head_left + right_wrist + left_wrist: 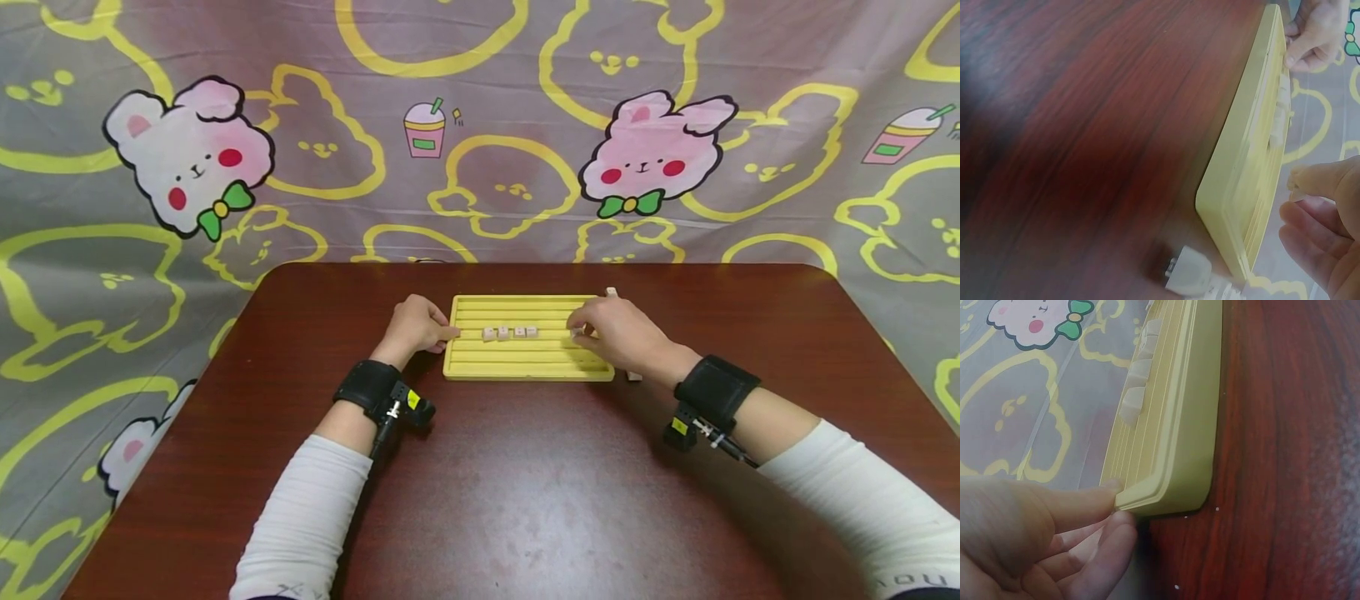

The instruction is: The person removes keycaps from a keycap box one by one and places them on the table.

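A yellow ridged tray (528, 365) lies on the table. My left hand (418, 325) grips its left edge, thumb over the rim and fingers below, as the left wrist view shows. My right hand (618, 329) is above the tray's right part, pinching a small white keycap (1297, 195) between thumb and fingertips; the fingers partly cover it. Several white keycaps (503, 333) with dark marks stand in a row along a middle groove. Just off the tray's right end lies another loose keycap (1190, 271), close to others.
The dark reddish-brown table (525, 483) extends around the tray. One white piece (611, 292) lies by the tray's far right corner. Behind the table hangs a patterned cloth (495, 108). Black straps with small cameras (678, 427) sit on both wrists.
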Motion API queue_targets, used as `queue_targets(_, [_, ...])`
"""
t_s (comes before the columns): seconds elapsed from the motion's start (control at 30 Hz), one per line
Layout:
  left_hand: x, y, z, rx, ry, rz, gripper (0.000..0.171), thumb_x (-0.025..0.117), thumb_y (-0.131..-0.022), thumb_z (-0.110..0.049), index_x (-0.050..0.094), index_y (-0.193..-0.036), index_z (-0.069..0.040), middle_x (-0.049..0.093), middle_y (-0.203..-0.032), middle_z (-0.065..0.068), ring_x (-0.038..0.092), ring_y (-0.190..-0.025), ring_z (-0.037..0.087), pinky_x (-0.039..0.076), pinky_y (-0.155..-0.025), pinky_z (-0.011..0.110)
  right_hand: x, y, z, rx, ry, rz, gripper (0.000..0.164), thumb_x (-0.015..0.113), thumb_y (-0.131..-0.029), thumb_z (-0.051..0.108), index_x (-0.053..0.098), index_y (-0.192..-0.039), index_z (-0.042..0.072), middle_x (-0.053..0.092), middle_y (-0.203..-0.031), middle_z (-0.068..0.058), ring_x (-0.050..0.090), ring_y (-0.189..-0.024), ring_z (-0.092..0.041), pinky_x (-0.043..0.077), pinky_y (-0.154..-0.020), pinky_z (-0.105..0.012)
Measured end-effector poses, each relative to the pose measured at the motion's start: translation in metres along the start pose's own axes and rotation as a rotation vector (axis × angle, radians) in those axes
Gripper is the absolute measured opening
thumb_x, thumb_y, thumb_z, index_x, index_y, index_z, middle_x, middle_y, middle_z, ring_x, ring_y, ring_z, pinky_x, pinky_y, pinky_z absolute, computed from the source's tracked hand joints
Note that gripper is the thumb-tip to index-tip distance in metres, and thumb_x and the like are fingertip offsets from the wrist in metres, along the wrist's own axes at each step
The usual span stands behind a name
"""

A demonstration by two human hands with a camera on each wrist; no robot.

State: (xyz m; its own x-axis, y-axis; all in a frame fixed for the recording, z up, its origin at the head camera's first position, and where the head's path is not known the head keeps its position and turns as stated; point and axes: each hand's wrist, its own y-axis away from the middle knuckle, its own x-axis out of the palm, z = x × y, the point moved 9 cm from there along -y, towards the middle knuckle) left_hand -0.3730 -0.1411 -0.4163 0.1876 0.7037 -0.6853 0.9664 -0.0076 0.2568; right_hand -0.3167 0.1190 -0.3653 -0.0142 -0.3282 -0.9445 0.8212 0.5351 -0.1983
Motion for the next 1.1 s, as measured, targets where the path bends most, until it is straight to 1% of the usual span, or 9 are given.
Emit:
queue_targets(0.27, [0.000,-0.001,0.000,0.012,0.002,0.001,0.026,0.079,-0.085,-0.016,0.073,-0.102,0.004,0.073,-0.097,0.022,0.068,-0.054,0.009,0.061,-0.059,0.025,-0.005,0.010,-0.003,-0.012,-0.010,-0.020,0.019,0.077,-0.086,0.010,0.075,-0.105,0.007,0.075,-0.100,-0.005,0.071,-0.089,-0.018,0.059,-0.079,-0.036])
queue_targets(0.4, [0.000,-0.001,0.000,0.010,0.002,0.002,0.026,0.079,-0.085,-0.016,0.073,-0.101,0.004,0.074,-0.096,0.022,0.067,-0.054,0.008,0.060,-0.058,0.024,-0.005,0.013,-0.004,-0.009,-0.008,-0.014,0.019,0.077,-0.086,0.010,0.075,-0.104,0.007,0.075,-0.100,-0.005,0.071,-0.090,-0.018,0.059,-0.079,-0.036])
queue_targets(0.63, [0.000,0.000,0.001,0.004,-0.013,0.007,0.027,0.078,-0.086,-0.017,0.073,-0.103,0.003,0.073,-0.100,0.022,0.068,-0.056,0.009,0.061,-0.059,0.025,-0.008,0.018,-0.003,-0.023,0.008,-0.032,0.018,0.077,-0.085,0.010,0.076,-0.102,0.007,0.075,-0.099,-0.005,0.071,-0.090,-0.017,0.059,-0.079,-0.035])
queue_targets(0.87, [-0.001,0.000,0.000,0.001,-0.037,0.000,0.026,0.078,-0.086,-0.018,0.074,-0.102,0.002,0.073,-0.101,0.022,0.068,-0.055,0.008,0.061,-0.060,0.026,-0.011,0.026,-0.004,-0.040,-0.003,-0.048,0.015,0.076,-0.085,0.007,0.075,-0.100,0.006,0.073,-0.096,-0.005,0.069,-0.086,-0.016,0.059,-0.074,-0.034])
queue_targets(0.97, [0.000,0.000,0.000,-0.005,-0.032,-0.001,0.027,0.079,-0.085,-0.018,0.073,-0.102,0.003,0.072,-0.102,0.022,0.068,-0.055,0.009,0.061,-0.060,0.026,-0.013,0.030,-0.004,-0.040,-0.017,-0.061,0.014,0.075,-0.085,0.006,0.074,-0.099,0.006,0.073,-0.093,-0.003,0.068,-0.082,-0.014,0.058,-0.072,-0.033])
queue_targets(1.1, [0.000,0.000,0.000,-0.013,-0.025,-0.003,0.028,0.079,-0.085,-0.018,0.073,-0.102,0.003,0.071,-0.103,0.021,0.068,-0.055,0.009,0.061,-0.060,0.026,-0.015,0.036,-0.004,-0.045,-0.025,-0.070,0.014,0.074,-0.086,0.006,0.074,-0.100,0.006,0.073,-0.092,-0.002,0.067,-0.082,-0.014,0.057,-0.071,-0.033])
